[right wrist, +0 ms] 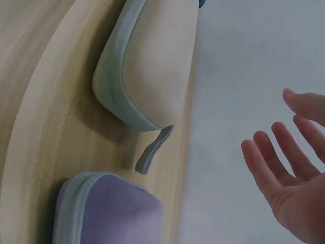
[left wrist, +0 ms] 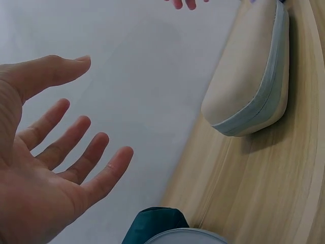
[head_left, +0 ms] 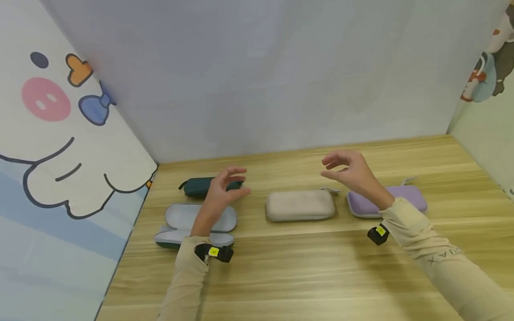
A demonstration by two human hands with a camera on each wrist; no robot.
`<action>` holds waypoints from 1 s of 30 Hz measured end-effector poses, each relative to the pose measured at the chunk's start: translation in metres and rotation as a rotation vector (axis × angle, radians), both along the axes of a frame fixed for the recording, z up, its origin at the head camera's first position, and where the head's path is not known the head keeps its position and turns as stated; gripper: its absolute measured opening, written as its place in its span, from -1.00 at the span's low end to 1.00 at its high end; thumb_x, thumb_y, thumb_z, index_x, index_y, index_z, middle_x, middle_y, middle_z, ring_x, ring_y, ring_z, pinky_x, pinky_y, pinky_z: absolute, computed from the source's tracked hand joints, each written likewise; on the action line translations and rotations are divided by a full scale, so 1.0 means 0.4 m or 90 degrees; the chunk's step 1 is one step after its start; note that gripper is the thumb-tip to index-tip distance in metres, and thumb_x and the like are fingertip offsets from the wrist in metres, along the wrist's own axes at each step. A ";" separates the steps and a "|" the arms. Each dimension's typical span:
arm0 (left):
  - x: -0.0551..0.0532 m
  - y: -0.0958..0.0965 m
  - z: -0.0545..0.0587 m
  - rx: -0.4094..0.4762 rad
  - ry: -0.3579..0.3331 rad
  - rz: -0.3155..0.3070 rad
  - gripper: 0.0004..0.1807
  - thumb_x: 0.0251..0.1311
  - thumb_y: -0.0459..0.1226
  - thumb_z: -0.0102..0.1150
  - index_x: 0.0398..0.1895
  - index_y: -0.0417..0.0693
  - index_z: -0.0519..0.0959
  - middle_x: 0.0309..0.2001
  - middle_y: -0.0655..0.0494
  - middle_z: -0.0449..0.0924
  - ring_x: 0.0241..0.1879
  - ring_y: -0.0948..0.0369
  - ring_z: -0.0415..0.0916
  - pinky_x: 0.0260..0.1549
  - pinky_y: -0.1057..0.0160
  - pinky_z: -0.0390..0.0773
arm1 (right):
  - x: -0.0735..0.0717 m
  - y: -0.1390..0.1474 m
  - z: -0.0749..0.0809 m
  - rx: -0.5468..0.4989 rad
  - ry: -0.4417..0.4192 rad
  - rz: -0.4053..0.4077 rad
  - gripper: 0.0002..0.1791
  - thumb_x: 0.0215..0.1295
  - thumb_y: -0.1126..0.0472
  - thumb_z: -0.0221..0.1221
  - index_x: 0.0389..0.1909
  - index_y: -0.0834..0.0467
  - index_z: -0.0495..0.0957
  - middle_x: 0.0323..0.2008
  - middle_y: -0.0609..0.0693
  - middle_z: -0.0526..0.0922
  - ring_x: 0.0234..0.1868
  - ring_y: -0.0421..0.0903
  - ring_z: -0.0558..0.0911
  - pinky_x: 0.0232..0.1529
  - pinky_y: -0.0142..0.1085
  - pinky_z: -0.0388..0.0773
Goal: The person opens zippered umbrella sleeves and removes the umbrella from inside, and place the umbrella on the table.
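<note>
My left hand (head_left: 222, 192) hovers above the table at the left, thumb and fingers apart with nothing between them. Behind it lies a dark green zip pencil case (head_left: 196, 187), partly covered by the hand. Below that, a hard case (head_left: 180, 217) lies unfolded, showing its pale grey lining; my forearm hides part of it. My right hand (head_left: 350, 171) is raised over the right side, fingers loosely bent and holding nothing. Under its wrist is a purple zip case (head_left: 407, 198). Between the hands sits a closed beige zip case (head_left: 300, 205), its grey pull strap at the right end.
The wooden table (head_left: 289, 272) meets a pale grey back wall (head_left: 281, 89). A side panel with a cartoon figure (head_left: 48, 102) stands along the left edge, and another printed panel (head_left: 486, 111) along the right. Each wrist wears a small black camera.
</note>
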State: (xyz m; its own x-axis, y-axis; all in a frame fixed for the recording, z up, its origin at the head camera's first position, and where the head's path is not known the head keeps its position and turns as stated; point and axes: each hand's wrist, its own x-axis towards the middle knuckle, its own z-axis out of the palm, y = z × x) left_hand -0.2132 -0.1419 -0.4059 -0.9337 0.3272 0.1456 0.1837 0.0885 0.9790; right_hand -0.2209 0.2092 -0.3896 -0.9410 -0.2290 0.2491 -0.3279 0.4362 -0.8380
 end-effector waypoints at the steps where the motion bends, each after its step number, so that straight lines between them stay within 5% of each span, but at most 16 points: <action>1: -0.001 0.004 -0.004 -0.002 -0.003 -0.003 -0.41 0.11 -0.34 0.32 0.23 -0.15 0.36 0.29 0.00 0.25 0.21 0.00 0.28 -0.04 0.06 0.48 | 0.000 0.004 -0.006 0.005 -0.006 -0.002 -0.70 0.16 0.26 0.31 -0.10 0.28 0.59 -0.12 0.16 0.61 -0.11 0.07 0.60 -0.25 -0.41 0.54; 10: -0.007 0.042 -0.041 -0.038 -0.024 -0.035 -0.45 0.09 -0.35 0.32 0.19 0.03 0.41 0.26 0.13 0.29 0.23 0.05 0.28 0.04 -0.01 0.43 | -0.006 0.032 -0.070 0.006 -0.054 0.007 -0.79 0.15 0.23 0.32 -0.23 0.25 0.64 -0.18 0.15 0.66 -0.19 0.02 0.64 -0.27 -0.38 0.54; 19: -0.008 0.084 -0.077 -0.040 -0.062 -0.074 -0.32 -0.03 -0.48 0.37 0.23 -0.09 0.38 0.31 0.00 0.22 0.28 -0.14 0.19 0.01 0.00 0.48 | -0.020 0.032 -0.103 0.080 -0.079 0.015 -0.89 0.15 0.33 0.29 -0.33 0.31 0.65 -0.37 0.10 0.69 -0.30 -0.02 0.64 -0.24 -0.27 0.54; 24: -0.002 0.107 -0.095 -0.117 -0.080 -0.089 -0.22 -0.10 -0.41 0.45 0.27 -0.09 0.34 0.34 -0.03 0.17 0.28 -0.12 0.18 0.07 -0.12 0.38 | -0.022 0.027 -0.105 0.155 -0.081 0.013 -0.95 0.14 0.38 0.24 -0.43 0.28 0.67 -0.46 0.03 0.68 -0.36 -0.06 0.60 -0.28 -0.20 0.49; 30: 0.006 0.130 -0.122 -0.168 -0.105 -0.093 -0.23 -0.16 -0.40 0.49 0.22 -0.01 0.39 0.30 -0.03 0.16 0.16 -0.08 0.33 -0.10 0.07 0.51 | -0.023 0.013 -0.108 0.186 -0.078 0.022 -0.85 0.12 0.45 0.15 -0.43 0.29 0.69 -0.41 0.09 0.70 -0.27 0.06 0.62 -0.20 -0.09 0.53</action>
